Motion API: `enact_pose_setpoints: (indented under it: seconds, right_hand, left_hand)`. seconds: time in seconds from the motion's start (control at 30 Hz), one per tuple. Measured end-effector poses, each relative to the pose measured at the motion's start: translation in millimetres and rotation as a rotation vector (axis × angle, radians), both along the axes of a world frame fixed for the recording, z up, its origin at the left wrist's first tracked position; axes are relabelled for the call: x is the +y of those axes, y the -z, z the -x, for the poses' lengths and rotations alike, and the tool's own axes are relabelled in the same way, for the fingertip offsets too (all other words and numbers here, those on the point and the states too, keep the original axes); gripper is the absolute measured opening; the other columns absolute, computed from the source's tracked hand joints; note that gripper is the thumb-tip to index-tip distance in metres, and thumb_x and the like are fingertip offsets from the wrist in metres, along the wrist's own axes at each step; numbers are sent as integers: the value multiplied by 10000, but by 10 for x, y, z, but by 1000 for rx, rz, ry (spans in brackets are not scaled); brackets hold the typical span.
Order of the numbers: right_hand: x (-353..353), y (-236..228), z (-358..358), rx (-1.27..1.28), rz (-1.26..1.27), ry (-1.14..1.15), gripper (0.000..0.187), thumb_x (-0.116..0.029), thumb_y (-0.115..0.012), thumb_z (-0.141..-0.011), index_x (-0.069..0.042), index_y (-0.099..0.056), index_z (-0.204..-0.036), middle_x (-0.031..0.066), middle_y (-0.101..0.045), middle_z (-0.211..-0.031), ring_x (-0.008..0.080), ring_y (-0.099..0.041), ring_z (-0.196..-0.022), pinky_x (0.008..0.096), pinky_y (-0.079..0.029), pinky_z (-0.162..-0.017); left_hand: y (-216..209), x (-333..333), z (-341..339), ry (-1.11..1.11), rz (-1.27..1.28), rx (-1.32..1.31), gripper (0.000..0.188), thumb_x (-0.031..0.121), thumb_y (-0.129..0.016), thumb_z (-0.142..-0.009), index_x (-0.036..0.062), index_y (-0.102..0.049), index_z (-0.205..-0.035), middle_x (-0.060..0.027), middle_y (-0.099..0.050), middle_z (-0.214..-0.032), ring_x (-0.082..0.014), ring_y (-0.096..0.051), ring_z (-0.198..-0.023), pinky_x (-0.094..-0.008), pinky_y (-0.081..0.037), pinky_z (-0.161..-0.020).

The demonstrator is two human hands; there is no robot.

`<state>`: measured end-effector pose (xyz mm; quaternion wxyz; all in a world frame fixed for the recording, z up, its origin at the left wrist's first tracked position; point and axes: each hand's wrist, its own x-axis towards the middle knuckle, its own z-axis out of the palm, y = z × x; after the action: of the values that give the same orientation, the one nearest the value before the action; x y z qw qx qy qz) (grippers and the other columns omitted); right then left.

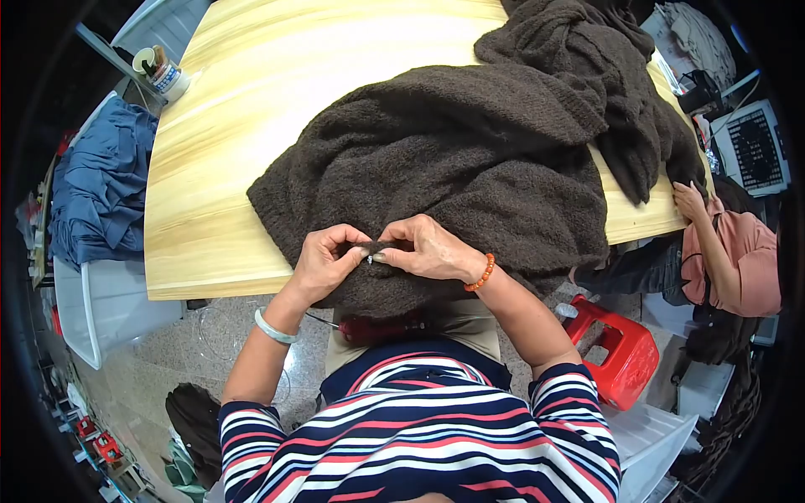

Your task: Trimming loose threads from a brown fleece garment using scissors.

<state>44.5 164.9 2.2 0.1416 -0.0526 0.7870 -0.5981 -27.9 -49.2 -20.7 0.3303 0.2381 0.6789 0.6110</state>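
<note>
A large dark brown knit garment (436, 142) lies bunched on the wooden table (210, 176) and hangs over its near edge towards my lap. My left hand (325, 264), with a pale bangle at the wrist, is closed in a pinch on a fold of the knit. Opposite it, my right hand (432, 249) pinches the same fold; an orange bead bracelet circles that wrist. The fingertips of both hands nearly meet. Between them shows a small shiny piece (370, 259), too small to name.
Blue cloth (105, 184) fills a pale bin at the left. A cup of tools (159, 71) stands at the table's far left corner. More brown knit (579, 50) lies at the far right. A person in pink (729, 260) touches it. A red stool (625, 352) stands right of me.
</note>
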Motion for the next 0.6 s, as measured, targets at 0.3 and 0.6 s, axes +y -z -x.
enact_pose_setpoints:
  seconds: [0.3,0.6]
  right_hand:
    - [-49,154,6,2,159,70,205,-154,-657,-874,44,-664,-926,56,-649,-734,76,-549,-683,278,-462,-640]
    - [-43,2,-10,-4,-16,55,191,-140,-654,-843,40,-668,-905,90,-653,-719,94,-564,-651,285,-464,-631]
  left_hand:
    - [-26,7,94,4,-172,-307,267,5,-706,-849,-9,-609,-1098,-42,-653,-1030,-94,-626,-925,-237,-511,-866]
    - [-60,-2,89,68,-157,-286,313,-15,-741,-804,6,-614,-1089,-31,-632,-1032,-90,-605,-963,-239,-504,-880]
